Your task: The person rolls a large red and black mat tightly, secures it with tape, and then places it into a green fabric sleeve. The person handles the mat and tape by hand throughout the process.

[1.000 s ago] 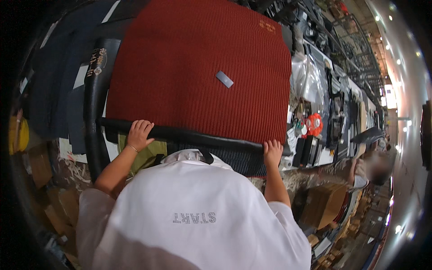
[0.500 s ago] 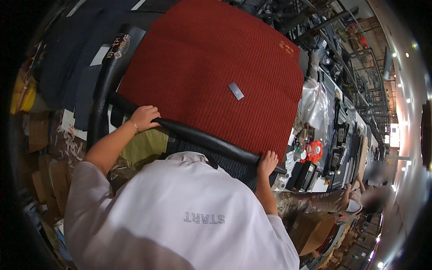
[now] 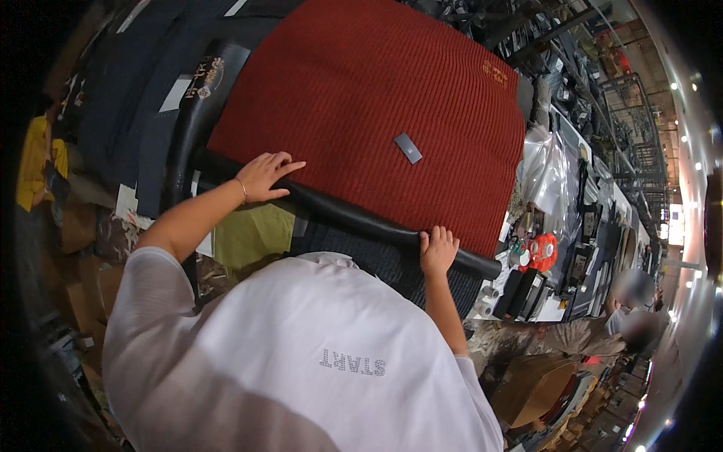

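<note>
A red ribbed mat (image 3: 354,105) lies spread out, its near edge rolled up into a long black tube (image 3: 354,218) with the black backing outward. My left hand (image 3: 263,179) rests on the left part of this roll, fingers stretched out and apart, one pointing over the red surface. Further right, my right hand (image 3: 438,252) curls its fingers over the roll near its right end, the thumb beside them. A small dark grey rectangular piece (image 3: 408,148) lies on the mat, away from both hands.
Another black roll (image 3: 187,128) stands along the mat's left side. Olive cloth (image 3: 252,235) shows below my left forearm. At the right are clear plastic wrap (image 3: 550,162), an orange-red round item (image 3: 539,251) and white spools (image 3: 486,300). Other people appear at the far left and right.
The rolled edge has moved slightly away from me over the red mat. My left hand has lifted its grip and spread its fingers; my right hand has shifted a little up and left.
</note>
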### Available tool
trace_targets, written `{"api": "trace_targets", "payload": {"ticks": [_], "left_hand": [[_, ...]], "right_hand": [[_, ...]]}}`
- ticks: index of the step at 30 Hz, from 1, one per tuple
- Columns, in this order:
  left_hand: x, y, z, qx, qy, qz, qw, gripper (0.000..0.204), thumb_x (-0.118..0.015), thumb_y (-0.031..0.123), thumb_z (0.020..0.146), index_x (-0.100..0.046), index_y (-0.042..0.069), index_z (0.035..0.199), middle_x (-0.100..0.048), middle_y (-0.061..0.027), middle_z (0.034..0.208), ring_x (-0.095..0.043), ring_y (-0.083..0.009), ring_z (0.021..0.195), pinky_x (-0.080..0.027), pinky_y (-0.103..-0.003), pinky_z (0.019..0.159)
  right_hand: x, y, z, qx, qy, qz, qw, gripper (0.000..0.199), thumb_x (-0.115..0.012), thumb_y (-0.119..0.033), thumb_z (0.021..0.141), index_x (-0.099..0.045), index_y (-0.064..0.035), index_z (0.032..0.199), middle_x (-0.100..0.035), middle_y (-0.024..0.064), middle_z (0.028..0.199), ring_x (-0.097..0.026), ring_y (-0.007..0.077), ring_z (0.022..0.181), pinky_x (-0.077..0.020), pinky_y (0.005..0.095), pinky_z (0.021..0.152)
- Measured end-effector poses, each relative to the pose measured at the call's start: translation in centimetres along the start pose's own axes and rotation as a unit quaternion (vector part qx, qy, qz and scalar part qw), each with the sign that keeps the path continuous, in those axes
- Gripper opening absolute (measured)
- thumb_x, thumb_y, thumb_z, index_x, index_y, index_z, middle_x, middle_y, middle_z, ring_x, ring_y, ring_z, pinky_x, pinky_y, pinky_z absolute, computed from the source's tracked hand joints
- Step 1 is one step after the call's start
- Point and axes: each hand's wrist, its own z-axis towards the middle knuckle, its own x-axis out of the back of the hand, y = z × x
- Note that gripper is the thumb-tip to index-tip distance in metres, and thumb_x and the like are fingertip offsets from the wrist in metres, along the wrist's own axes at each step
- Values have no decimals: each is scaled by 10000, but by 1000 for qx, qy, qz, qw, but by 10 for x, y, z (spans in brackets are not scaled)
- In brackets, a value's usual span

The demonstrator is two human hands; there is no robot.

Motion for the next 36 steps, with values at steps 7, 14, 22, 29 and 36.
{"api": "trace_targets", "payload": {"ticks": [7,14,22,29,36], "left_hand": [[-59,53,22,-42,228,99,968,641,-703,520,891,-571,123,1377,-554,-84,1231,-523,-280,1176,-390,-438,1106],[-24,15,72,-83,61,-87,991,447,-638,515,960,-585,91,1093,-564,-105,1039,-578,-314,994,-495,-447,844],[-45,42,85,-63,153,94,982,720,-563,618,972,-486,87,1451,-461,-171,1447,-418,-376,1361,-261,-494,1202],[-21,30,122,-129,153,-17,980,444,-695,497,914,-606,97,1084,-585,-88,1085,-589,-299,983,-523,-436,843],[18,10,191,-1,117,4,993,548,-472,590,1019,-619,103,1223,-598,-107,1182,-549,-286,1134,-433,-429,994]], "right_hand": [[-4,-1,35,-42,-73,-28,996,481,-486,-511,1057,-636,-55,1083,-656,125,1048,-590,337,1112,-435,486,942],[-15,-46,2,-10,96,41,994,632,-660,-455,942,-548,13,1352,-491,228,1363,-387,443,1348,-265,560,1167],[1,-33,104,-31,-79,35,996,391,-492,-412,1057,-652,-55,1042,-653,108,1102,-586,327,1132,-421,496,966],[-4,-42,81,-35,94,62,993,432,-605,-367,1009,-594,-28,1276,-530,206,1300,-480,398,1241,-363,535,1073],[-3,-36,154,-51,13,20,998,382,-511,-370,1051,-640,-13,1095,-641,180,1160,-579,378,1116,-448,483,958]]}}
